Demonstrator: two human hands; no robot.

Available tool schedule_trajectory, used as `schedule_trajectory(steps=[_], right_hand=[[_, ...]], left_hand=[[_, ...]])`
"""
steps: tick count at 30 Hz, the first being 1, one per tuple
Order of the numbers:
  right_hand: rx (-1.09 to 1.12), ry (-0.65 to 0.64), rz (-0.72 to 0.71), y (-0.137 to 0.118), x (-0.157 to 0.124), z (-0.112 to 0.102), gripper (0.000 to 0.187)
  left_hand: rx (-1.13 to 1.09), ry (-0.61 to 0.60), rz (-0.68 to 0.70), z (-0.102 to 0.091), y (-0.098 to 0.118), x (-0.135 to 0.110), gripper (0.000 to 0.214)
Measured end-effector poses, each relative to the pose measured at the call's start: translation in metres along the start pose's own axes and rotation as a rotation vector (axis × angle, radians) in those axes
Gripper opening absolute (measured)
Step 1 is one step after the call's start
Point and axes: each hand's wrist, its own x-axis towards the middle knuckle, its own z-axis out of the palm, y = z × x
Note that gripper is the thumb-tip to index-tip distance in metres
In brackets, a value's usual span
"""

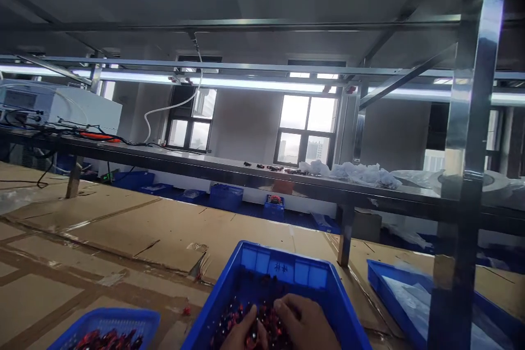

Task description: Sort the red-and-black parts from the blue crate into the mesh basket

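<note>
Blue plastic crate (pixel 283 268) is seen at the near centre, and it is filled with small red-and-black parts (pixel 266 320). The left hand (pixel 245 331) and the right hand (pixel 305 324) are held close together inside the crate, with the fingers pushed down among the parts. Whether any part is clamped by either hand cannot be told, because the fingertips are hidden.

To the near left, a smaller blue basket (pixel 106 320) is placed, and similar parts are piled in it. One red piece (pixel 186 310) is lying on the cardboard (pixel 123 229) just left of the crate. To the right, a shallow blue tray (pixel 394 279) is set on the cardboard, with a clear plastic sheet inside. At the far side, a long steel bench (pixel 229 172) is crossing the scene, and small dark parts (pixel 266 167) and crumpled plastic film (pixel 361 175) are laid on it. A white machine (pixel 53 106) with cables is placed at its left end. More blue crates (pixel 225 197) are stored under the bench, and a steel post (pixel 467 120) is standing at the right.
</note>
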Motion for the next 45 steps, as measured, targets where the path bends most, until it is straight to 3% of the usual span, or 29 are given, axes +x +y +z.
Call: schedule_trajectory(steps=[3, 6, 11, 14, 19, 22, 26, 31, 33, 37, 39, 45], right_hand=[[0.317, -0.197, 0.082, 0.018, -0.009, 0.023, 0.056], [0.694, -0.405, 0.143, 0.019, -0.017, 0.027, 0.050], [0.811, -0.445, 0.142, 0.017, -0.020, 0.016, 0.037], [0.683, -0.423, 0.106, 0.017, -0.020, 0.013, 0.032], [0.363, -0.089, 0.099, 0.022, -0.020, 0.021, 0.015], [0.125, 0.032, -0.039, 0.018, -0.023, 0.018, 0.014], [-0.176, 0.113, -0.240, 0.013, -0.030, 0.011, 0.015], [-0.215, 0.133, -0.390, 0.013, -0.035, 0.009, 0.012], [-0.098, 0.117, -0.332, 0.013, -0.034, 0.010, 0.012], [0.610, -0.021, 0.192, 0.019, -0.023, 0.012, 0.023], [0.843, -0.132, 0.359, 0.025, -0.017, 0.014, 0.033], [0.894, -0.246, 0.383, 0.034, -0.016, 0.027, 0.030]], left_hand=[[-0.202, -0.047, -0.055, 0.001, -0.009, 0.004, 0.061], [-0.305, -0.055, -0.146, 0.006, -0.004, -0.004, 0.056], [-0.308, -0.030, -0.207, 0.019, 0.010, -0.020, 0.054], [-0.296, -0.040, -0.232, 0.023, 0.013, -0.024, 0.054], [-0.339, -0.020, -0.267, 0.021, 0.014, -0.023, 0.054], [-0.287, 0.026, -0.268, 0.019, 0.013, -0.021, 0.054], [-0.111, 0.110, -0.355, 0.019, 0.009, -0.018, 0.055], [0.022, 0.102, -0.401, 0.021, 0.004, -0.019, 0.059], [0.027, 0.075, -0.380, 0.022, 0.003, -0.020, 0.061], [-0.019, 0.060, -0.345, 0.023, 0.007, -0.022, 0.058], [-0.039, 0.055, -0.349, 0.024, 0.010, -0.022, 0.058], [0.004, 0.033, -0.384, 0.029, 0.013, -0.025, 0.065]])
